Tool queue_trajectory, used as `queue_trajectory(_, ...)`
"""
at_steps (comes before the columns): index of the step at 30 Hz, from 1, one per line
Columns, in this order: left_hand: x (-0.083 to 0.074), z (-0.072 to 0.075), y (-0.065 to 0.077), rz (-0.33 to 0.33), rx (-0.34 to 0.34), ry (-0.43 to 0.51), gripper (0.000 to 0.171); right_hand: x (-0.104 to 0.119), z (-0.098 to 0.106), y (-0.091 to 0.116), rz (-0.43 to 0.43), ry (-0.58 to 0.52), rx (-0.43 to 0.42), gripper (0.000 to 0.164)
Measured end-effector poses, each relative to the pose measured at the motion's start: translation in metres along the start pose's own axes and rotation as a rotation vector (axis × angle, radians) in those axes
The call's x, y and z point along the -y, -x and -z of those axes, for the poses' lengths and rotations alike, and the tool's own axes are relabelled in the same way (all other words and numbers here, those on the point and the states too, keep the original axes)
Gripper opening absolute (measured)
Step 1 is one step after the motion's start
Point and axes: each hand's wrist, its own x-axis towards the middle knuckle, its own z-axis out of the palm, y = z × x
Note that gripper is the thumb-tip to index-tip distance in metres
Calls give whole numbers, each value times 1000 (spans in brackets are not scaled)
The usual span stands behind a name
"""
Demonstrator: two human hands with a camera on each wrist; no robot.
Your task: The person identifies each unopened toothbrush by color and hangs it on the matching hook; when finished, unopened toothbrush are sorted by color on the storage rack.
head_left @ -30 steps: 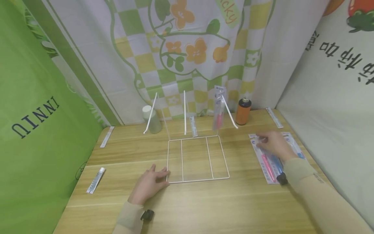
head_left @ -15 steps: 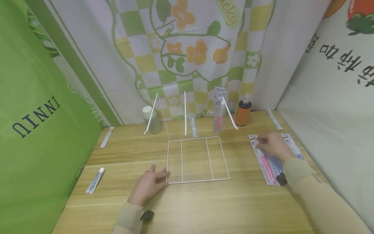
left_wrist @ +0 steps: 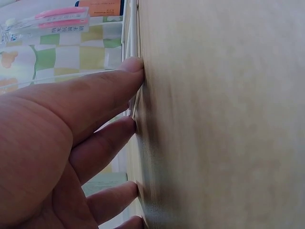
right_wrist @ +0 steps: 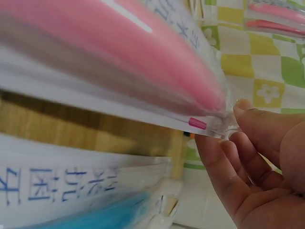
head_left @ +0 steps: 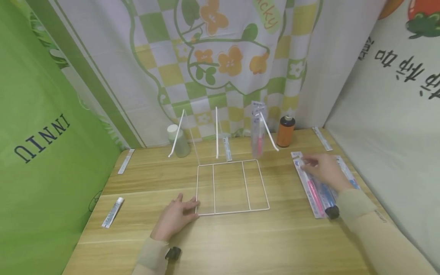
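My right hand (head_left: 324,170) pinches the top end of a packaged pink toothbrush (head_left: 314,196) between thumb and fingers, the pack's upper end lifted. In the right wrist view the pink toothbrush (right_wrist: 157,57) fills the upper left, above a packaged blue toothbrush (right_wrist: 100,214). On the table, blue toothbrush packs (head_left: 327,195) lie partly under my right hand and wrist. My left hand (head_left: 174,218) rests at the front left corner of a white wire rack (head_left: 233,212), fingers spread; in the left wrist view its fingertips touch the rack's base and tabletop. Another pink toothbrush pack (head_left: 258,133) hangs on the right hook.
The rack's left hook (head_left: 177,133) and middle hook (head_left: 217,133) stick out bare. Behind stand a pale green bottle (head_left: 178,141) and an orange bottle (head_left: 286,131). A toothpaste tube (head_left: 112,212) lies left. Narrow pale packs (head_left: 126,161) lie near the table's edges. Curtains surround the table.
My right hand has drawn the pink toothbrush pack up slightly, its top end rising off the others. My left hand and the rack have stayed in place.
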Motion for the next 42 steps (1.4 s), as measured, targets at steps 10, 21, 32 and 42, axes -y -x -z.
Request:
queue_trajectory(10, -1, 1, -1, -9, -5, -4, 44, 30, 7, 5, 48, -1, -156, 43)
queue_trajectory(21, 1, -1, -1, -10, 3, -6, 44, 92, 13, 17, 269, -62, -480, 39)
queue_trajectory(32, 0, 0, 0, -7, 6, 0, 44, 154, 24, 51, 516, -240, -602, 49)
queue_trajectory(42, 0, -1, 0, -19, 1, -6, 44, 184, 26, 75, 669, -351, -630, 55)
